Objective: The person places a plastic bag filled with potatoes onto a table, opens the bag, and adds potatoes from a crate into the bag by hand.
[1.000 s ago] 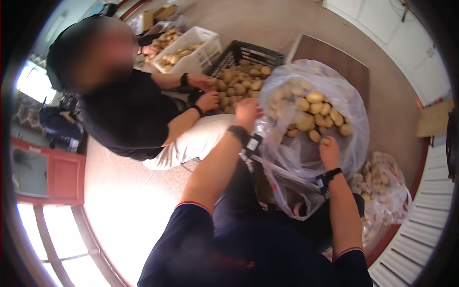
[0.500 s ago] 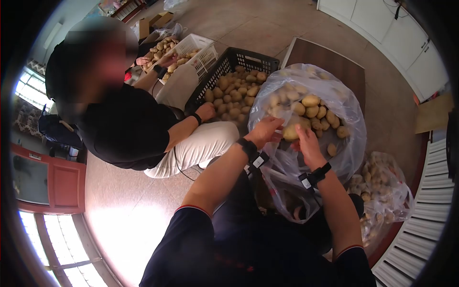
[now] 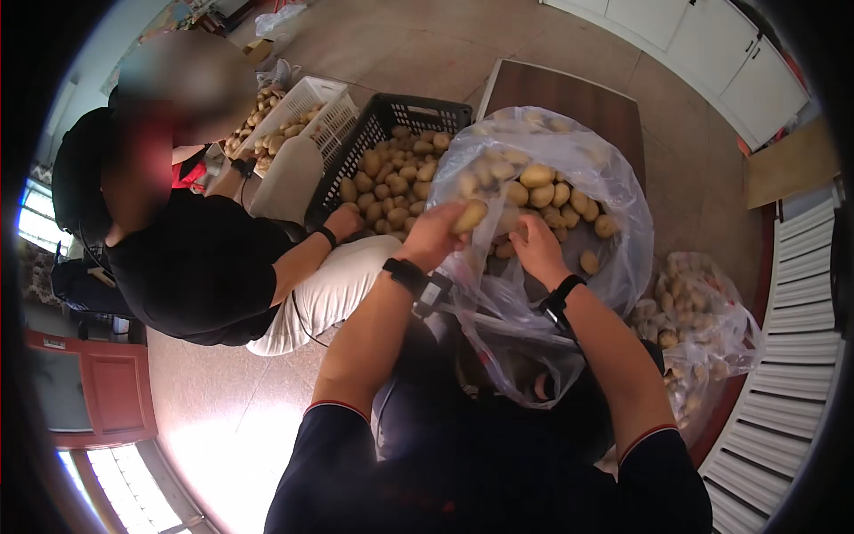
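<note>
A large clear plastic bag (image 3: pixel 623 258) stands open in front of me with several potatoes (image 3: pixel 536 175) inside. My left hand (image 3: pixel 433 235) is closed around a potato (image 3: pixel 470 216) at the bag's left side. Close to it on the right, over the bag's opening, my right hand (image 3: pixel 537 249) has its fingers bent at the bag film and potatoes; whether it holds anything is hidden. Left of the bag, a black crate (image 3: pixel 436 114) holds many potatoes.
A co-worker in a black shirt (image 3: pixel 196 267) sits at the left, one hand by the black crate. Beyond is a white crate (image 3: pixel 331 111) with potatoes. A brown board (image 3: pixel 569 98) lies behind the bag. Another potato-filled bag (image 3: pixel 694 311) is at the right.
My left hand now has a potato in it. My right hand went from the bag's right side to near my left hand. The co-worker's far hand moved from the black crate toward the white one.
</note>
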A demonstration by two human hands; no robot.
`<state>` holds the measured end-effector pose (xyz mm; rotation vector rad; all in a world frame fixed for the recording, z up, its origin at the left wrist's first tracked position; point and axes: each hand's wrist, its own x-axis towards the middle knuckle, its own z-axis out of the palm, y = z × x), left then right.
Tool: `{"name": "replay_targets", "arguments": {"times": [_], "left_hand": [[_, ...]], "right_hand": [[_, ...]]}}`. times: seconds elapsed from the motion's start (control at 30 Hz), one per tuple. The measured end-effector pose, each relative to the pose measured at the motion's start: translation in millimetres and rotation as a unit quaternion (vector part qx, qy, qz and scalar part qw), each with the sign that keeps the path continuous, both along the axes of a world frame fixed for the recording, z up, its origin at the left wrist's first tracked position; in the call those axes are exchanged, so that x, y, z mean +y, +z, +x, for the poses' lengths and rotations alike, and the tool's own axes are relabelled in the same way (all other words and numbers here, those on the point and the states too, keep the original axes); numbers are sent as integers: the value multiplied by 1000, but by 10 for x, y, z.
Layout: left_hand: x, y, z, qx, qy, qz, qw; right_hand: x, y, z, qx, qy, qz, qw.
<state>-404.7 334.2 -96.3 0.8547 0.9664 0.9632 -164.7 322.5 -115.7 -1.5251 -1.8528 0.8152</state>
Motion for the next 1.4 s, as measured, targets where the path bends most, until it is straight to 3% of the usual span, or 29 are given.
{"name": "replay_targets", "arguments": {"times": [0.07, 0.17, 0.23, 0.27, 0.3, 0.33, 0.37, 0.43, 0.5, 0.53, 0.57, 0.63, 0.7, 0.73, 0.77, 0.83, 0.87, 0.9, 1.0, 1.03, 1.1, 1.17, 1.2, 1.27, 1.3, 1.33, 1.4], "left_hand": [[19, -48, -97, 25, 25, 34, 999], [160, -411, -328, 98, 122, 107, 982], [273, -661, -505, 174, 164, 155, 959], [222, -352, -469, 10, 227, 12, 974], [202, -196, -481, -154, 279, -131, 939], [222, -321, -555, -151, 281, -129, 939], [266, -618, -679, -3, 258, -26, 966], [275, -718, -797, 148, 225, 78, 960], [268, -638, -828, -136, 302, -54, 942], [287, -705, -873, -136, 301, -53, 942], [338, -973, -995, 92, 272, 53, 956], [320, -969, -1018, 314, 225, 157, 909], [187, -570, -900, 610, 145, 198, 754], [239, -697, -934, 610, 146, 199, 753], [354, -1027, -1029, 452, 228, 166, 846], [350, -1012, -1030, 275, 300, 126, 905], [235, -654, -936, 496, 219, 168, 824], [167, -448, -856, 684, 123, 201, 691], [150, -420, -847, 707, 110, 223, 662], [144, -408, -820, 704, 105, 227, 664], [101, -180, -746, 642, 83, 111, 754], [424, -1382, -1279, 489, 230, 202, 817], [472, -1534, -1341, 434, 236, 189, 849], [451, -1338, -1196, 376, 239, 177, 878], [364, -836, -911, 192, 309, 34, 931], [293, -456, -688, -3, 359, -112, 926], [227, -265, -535, -12, 336, -107, 936]], "right_hand": [[47, -47, 97, -156, -2, 22, 987], [93, 112, 124, -218, 45, 7, 975], [181, -87, 149, -228, 60, 44, 971], [222, -170, 153, -237, 76, 83, 965], [245, -158, 138, -234, 77, 85, 966], [259, -145, 124, -281, 91, 78, 952], [270, -137, 105, -327, 105, 71, 937], [306, -231, 100, -346, 113, 80, 928], [284, -132, 58, -368, 118, 88, 918], [245, 9, 22, -374, 112, 31, 920], [205, 117, -9, -378, 107, -26, 919], [160, -35, -18, -373, 81, -15, 924], [129, -96, -17, -368, 56, -3, 928], [99, -101, -13, -365, 48, -8, 930], [73, -89, -14, -362, 39, -13, 931], [6, -38, -11, -362, 33, -35, 931], [-34, -22, 2, -363, 28, -57, 930], [-76, -32, 23, -365, 25, -59, 929], [-235, -55, 127, -372, 9, -75, 925], [-282, -55, 154, -372, 7, -72, 925], [-363, -66, 230, -371, 0, -71, 926], [-427, -119, 303, -348, 7, -39, 937], [-445, -141, 327, -347, 4, -39, 937], [-476, -179, 381, -335, -14, -45, 941], [-473, -194, 405, -335, -17, -45, 941], [-458, -206, 425, -305, -36, -71, 949], [-436, -227, 461, -274, -55, -100, 955]]}}
